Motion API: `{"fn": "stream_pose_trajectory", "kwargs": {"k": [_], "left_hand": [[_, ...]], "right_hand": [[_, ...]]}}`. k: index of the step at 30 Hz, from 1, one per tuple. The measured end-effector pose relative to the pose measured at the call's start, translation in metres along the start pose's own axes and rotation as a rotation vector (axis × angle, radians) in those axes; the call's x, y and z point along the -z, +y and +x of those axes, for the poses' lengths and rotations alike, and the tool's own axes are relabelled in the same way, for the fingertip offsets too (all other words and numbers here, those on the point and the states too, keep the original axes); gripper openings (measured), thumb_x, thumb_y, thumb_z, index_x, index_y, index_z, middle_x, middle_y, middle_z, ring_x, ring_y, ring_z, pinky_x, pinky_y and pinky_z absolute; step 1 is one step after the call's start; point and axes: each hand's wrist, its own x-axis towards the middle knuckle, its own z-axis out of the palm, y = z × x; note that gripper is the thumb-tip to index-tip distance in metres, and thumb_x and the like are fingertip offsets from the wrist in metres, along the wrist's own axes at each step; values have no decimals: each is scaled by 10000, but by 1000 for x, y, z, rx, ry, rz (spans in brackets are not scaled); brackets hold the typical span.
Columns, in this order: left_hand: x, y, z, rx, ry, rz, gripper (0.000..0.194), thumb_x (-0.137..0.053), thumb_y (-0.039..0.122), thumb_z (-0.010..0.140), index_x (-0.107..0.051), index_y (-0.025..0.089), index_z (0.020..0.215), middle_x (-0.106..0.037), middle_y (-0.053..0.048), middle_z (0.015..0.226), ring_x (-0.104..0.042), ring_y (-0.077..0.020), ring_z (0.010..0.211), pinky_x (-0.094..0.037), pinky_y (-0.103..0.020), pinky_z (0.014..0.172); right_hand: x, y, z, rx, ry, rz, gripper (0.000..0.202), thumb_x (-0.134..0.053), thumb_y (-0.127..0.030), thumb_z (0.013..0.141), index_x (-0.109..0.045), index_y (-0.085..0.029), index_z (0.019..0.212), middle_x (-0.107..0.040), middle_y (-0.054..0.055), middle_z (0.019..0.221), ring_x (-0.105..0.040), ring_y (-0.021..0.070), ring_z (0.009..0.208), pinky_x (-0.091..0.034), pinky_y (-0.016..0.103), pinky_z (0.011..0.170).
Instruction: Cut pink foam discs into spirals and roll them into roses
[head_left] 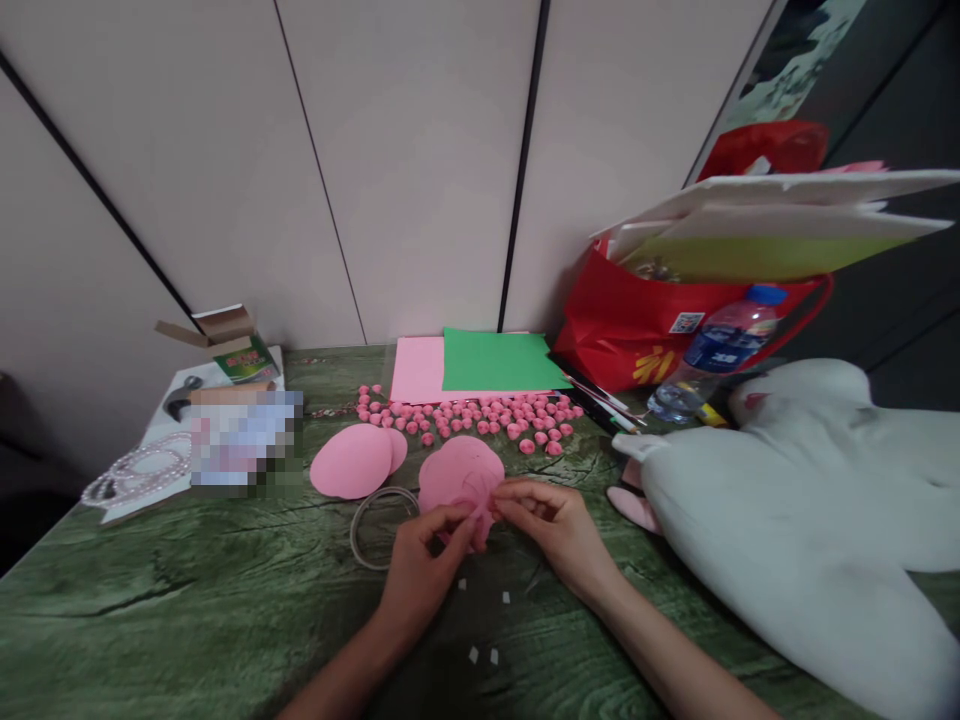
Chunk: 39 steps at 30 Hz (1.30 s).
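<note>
A pink paper flower point(459, 468) made of rounded petals is between my hands, low over the green table point(247, 610). My left hand point(431, 555) pinches its near edge between thumb and fingers. From the other side, my right hand point(551, 520) is closed at the flower's right edge, fingertips together on the paper. Left of the flower lie pink paper ovals point(351, 462), and beside my left hand rests a roll of tape point(366, 530). Several small white pieces point(506, 598) lie on the table in front of me.
Several small pink paper rolls point(480, 412) spread behind the flower. Green paper point(504, 360) lies over pink sheets point(417, 368). A bottle point(720, 350) and red bag point(600, 320) stand right, near a white plush toy point(795, 520). Bead strings point(142, 468) and a small box point(244, 358) are left.
</note>
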Motion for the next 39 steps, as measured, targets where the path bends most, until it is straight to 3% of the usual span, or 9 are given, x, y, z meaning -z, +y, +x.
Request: {"fn": "stream_pose_trajectory", "kwargs": {"k": [4, 11, 16, 23, 27, 39], "left_hand": [[0, 0, 0, -5, 8, -10, 210, -544, 291, 756, -692, 152, 702, -681, -34, 646, -599, -156, 606, -464, -226, 583], [0, 3, -1, -3, 8, 9, 200, -550, 277, 754, -698, 149, 709, -686, -32, 644, -598, -154, 594, -455, -223, 564], [-1, 3, -1, -11, -9, -6, 196, -554, 273, 754, -697, 147, 707, -683, -30, 637, -598, -149, 593, -457, -217, 562], [0, 6, 0, 12, 36, -28, 185, -553, 252, 748, -681, 134, 683, -676, -28, 611, -597, -146, 582, -459, -218, 576], [0, 6, 0, -9, 29, -53, 176, -554, 244, 748, -680, 140, 683, -679, -23, 627, -599, -141, 590, -459, -206, 571], [0, 5, 0, -14, 5, -8, 189, -549, 233, 753, -691, 141, 670, -685, -27, 624, -599, -139, 590, -452, -198, 567]], "right_hand": [[0, -1, 0, -28, -24, 29, 171, -703, -289, 626, -713, -189, 765, -704, 45, 822, -638, 161, 715, -510, 265, 680], [0, 0, 0, -80, -26, 108, 145, -753, -238, 565, -677, -170, 668, -665, -11, 591, -597, 107, 541, -486, 202, 560], [0, 1, 0, -78, -5, 103, 155, -771, -229, 534, -659, -157, 613, -647, -11, 554, -578, 102, 502, -472, 191, 516], [0, 1, 1, -8, -22, 63, 168, -721, -283, 606, -711, -178, 736, -696, 34, 740, -631, 137, 631, -511, 229, 612], [0, 2, 1, -38, -37, 58, 202, -716, -301, 611, -715, -182, 775, -706, 52, 790, -646, 160, 675, -519, 264, 660], [0, 1, 0, -83, -14, 96, 176, -767, -226, 540, -639, -151, 635, -620, -30, 544, -553, 83, 492, -448, 176, 498]]}}
